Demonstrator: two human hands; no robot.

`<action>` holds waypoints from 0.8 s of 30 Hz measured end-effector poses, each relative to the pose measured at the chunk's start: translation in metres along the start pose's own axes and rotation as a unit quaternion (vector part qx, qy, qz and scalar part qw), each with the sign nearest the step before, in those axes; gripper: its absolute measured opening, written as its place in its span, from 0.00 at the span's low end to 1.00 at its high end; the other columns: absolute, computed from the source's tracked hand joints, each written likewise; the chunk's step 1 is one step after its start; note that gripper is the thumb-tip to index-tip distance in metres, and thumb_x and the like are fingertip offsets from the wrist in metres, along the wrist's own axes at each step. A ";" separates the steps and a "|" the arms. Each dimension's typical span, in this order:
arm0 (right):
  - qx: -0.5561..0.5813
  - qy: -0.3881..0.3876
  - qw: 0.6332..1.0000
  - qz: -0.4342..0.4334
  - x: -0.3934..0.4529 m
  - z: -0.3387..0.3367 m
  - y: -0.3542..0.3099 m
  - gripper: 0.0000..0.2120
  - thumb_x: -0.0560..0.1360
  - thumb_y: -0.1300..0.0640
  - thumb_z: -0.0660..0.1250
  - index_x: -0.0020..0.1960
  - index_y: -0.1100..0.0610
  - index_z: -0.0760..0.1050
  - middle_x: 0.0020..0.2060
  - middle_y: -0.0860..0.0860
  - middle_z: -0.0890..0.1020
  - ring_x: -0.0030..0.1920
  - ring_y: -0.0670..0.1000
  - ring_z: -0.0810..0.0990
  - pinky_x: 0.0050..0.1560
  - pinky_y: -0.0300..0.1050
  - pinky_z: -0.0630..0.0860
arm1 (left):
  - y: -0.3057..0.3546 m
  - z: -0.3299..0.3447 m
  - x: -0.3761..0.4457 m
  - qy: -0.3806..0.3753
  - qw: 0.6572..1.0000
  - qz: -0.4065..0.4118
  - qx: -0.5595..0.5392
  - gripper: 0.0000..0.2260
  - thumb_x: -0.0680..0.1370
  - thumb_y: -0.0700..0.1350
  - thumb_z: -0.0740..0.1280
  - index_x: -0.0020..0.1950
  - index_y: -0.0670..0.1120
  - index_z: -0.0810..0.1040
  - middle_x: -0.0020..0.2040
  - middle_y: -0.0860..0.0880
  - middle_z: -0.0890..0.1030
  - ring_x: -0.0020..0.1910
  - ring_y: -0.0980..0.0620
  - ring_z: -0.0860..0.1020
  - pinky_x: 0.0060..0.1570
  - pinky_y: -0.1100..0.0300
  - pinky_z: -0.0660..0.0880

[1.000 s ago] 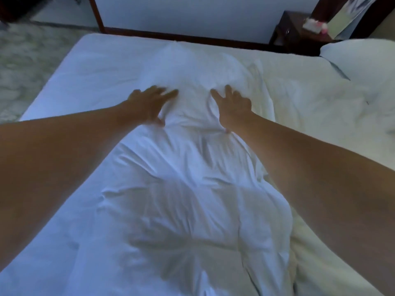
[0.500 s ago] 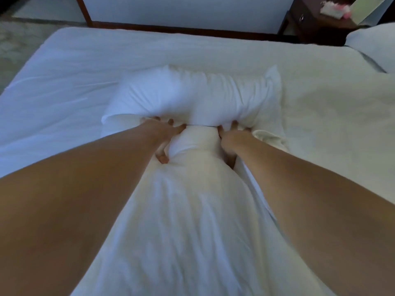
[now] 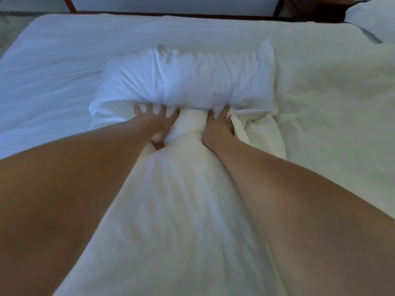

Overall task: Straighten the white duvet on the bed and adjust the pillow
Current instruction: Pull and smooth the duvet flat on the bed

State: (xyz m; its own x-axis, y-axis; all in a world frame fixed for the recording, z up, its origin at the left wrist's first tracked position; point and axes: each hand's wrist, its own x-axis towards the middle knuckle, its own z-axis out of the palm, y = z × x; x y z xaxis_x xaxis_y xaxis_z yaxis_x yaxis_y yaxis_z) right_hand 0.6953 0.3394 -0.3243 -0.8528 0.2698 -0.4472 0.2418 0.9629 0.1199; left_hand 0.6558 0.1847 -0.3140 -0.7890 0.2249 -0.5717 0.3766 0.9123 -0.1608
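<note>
The white duvet [image 3: 181, 210] runs from under my arms up the middle of the bed. It narrows to a tight neck between my hands and swells beyond them into a thick, pillow-like roll [image 3: 188, 82] lying crosswise. My left hand [image 3: 154, 122] presses into the cloth on the left of the neck, fingers spread under the roll and thumb dug in. Gripping the right side of the neck is my right hand [image 3: 218, 122], fingers pushed under the roll. A white pillow [image 3: 372, 18] lies at the far right corner.
The white fitted sheet [image 3: 53, 50] covers the left and far side of the bed. Rumpled cream bedding [image 3: 342, 103] fills the right side. A dark wooden frame [image 3: 171, 14] runs along the far edge, with a dark nightstand [image 3: 310, 9] behind it.
A second ago my hands lay flat on the bunched duvet. They have since squeezed it into a neck and drawn it toward me, and the far part has formed a crosswise roll.
</note>
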 end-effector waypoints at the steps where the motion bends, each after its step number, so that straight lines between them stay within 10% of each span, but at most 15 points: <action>1: -0.012 0.011 1.000 -0.014 -0.014 0.006 0.001 0.35 0.82 0.51 0.54 0.79 0.56 0.36 0.76 0.66 0.36 0.76 0.69 0.41 0.74 0.64 0.46 | -0.001 0.001 -0.009 -0.004 1.000 0.001 -0.005 0.51 0.73 0.52 0.73 0.78 0.60 0.33 0.80 0.47 0.36 0.77 0.34 0.38 0.70 0.29 0.41; 8: 0.093 0.131 0.983 -0.094 -0.108 0.059 0.044 0.27 0.82 0.57 0.49 0.80 0.56 0.48 0.79 0.57 0.50 0.79 0.57 0.42 0.78 0.52 0.40 | 0.018 0.048 -0.104 0.073 0.980 -0.060 -0.174 0.25 0.82 0.57 0.49 0.79 0.61 0.48 0.81 0.53 0.49 0.78 0.38 0.45 0.73 0.33 0.43; 18: 0.112 0.128 0.978 -0.118 -0.274 0.122 0.081 0.32 0.81 0.39 0.40 0.80 0.53 0.44 0.80 0.56 0.46 0.79 0.53 0.41 0.78 0.53 0.39 | 0.099 0.173 -0.294 0.233 0.949 -0.155 -0.148 0.32 0.79 0.61 0.42 0.81 0.49 0.46 0.81 0.45 0.50 0.78 0.36 0.49 0.75 0.39 0.42; 24: 0.022 0.085 0.991 -0.104 -0.346 0.144 0.098 0.38 0.76 0.31 0.36 0.80 0.51 0.39 0.79 0.55 0.39 0.78 0.52 0.34 0.73 0.60 0.28 | 0.108 0.222 -0.370 0.248 0.963 -0.059 -0.087 0.32 0.77 0.59 0.47 0.79 0.47 0.59 0.80 0.46 0.58 0.79 0.41 0.52 0.72 0.31 0.46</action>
State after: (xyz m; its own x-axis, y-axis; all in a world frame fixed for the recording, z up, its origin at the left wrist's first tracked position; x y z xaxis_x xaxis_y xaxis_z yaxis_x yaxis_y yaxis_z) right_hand 1.0807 0.3391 -0.2851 -0.9512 0.0669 -0.3013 0.0702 0.9975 -0.0003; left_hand 1.0963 0.1243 -0.2980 -0.9724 0.2129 -0.0959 0.2174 0.9753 -0.0386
